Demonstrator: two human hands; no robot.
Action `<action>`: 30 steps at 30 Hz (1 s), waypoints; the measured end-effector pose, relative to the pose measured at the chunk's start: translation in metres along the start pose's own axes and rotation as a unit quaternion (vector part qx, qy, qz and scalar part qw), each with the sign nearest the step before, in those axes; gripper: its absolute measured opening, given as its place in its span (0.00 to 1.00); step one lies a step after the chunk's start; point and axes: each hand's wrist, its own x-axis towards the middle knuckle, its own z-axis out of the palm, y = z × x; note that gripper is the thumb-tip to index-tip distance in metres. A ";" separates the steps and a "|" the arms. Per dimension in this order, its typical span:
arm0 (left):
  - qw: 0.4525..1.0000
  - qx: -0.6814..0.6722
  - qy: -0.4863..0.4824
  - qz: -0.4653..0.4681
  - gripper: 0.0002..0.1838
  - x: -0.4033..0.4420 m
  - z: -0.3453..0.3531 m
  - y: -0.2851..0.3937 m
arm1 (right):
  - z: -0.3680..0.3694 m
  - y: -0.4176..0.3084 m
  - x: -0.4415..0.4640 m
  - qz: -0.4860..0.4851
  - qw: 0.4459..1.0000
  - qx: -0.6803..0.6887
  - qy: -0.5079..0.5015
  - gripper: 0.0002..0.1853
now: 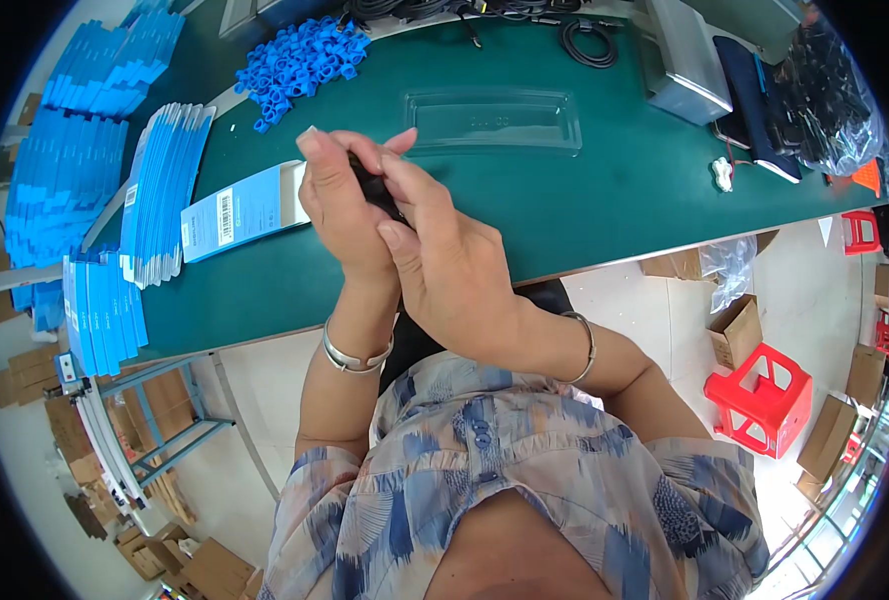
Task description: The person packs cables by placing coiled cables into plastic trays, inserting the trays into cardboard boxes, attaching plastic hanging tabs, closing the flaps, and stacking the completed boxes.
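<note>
My left hand (345,205) and my right hand (455,250) are together above the near part of the green table (605,210). Both are closed around a small black object (375,188), mostly hidden by my fingers, so its kind cannot be made out. Beside my left hand lies a blue and white carton (245,212) with its white end open towards the hand. Beyond my hands, a clear plastic tray (495,122) rests on the tabletop.
Left, stacks of flat blue cartons (165,190) line the table. Blue plastic clips (300,65) are heaped at the back, near a coiled black cable (587,45). A grey metal box (687,70) stands back right. A red stool (763,400) is on the floor.
</note>
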 end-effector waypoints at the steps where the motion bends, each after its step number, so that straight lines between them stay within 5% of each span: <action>1: 1.000 -0.003 -0.003 0.001 0.22 0.003 -0.001 0.000 | -0.002 0.002 0.003 -0.002 1.000 -0.002 0.002 0.24; 7: 0.993 0.061 -0.104 -0.005 0.24 0.009 -0.001 -0.004 | -0.042 0.038 0.029 0.008 0.986 0.154 -0.061 0.26; 11: 0.989 0.087 -0.123 0.007 0.17 0.019 0.006 -0.005 | -0.085 0.053 0.065 -0.017 0.992 -0.011 -0.128 0.24; 13: 0.914 0.302 -0.216 0.162 0.18 0.030 -0.002 -0.006 | -0.090 0.089 0.075 -0.092 0.977 -0.116 -0.153 0.22; 15: 0.763 0.490 -0.289 0.308 0.22 0.038 -0.007 -0.007 | -0.091 0.112 0.080 -0.168 0.945 -0.220 -0.175 0.20; 25: 0.633 0.609 -0.373 0.300 0.23 0.032 -0.011 -0.027 | -0.106 0.103 0.065 -0.238 0.860 -0.396 -0.216 0.25; 30: 0.665 0.590 -0.373 0.266 0.21 0.029 -0.010 -0.028 | -0.115 0.114 0.054 -0.212 0.870 -0.353 -0.272 0.27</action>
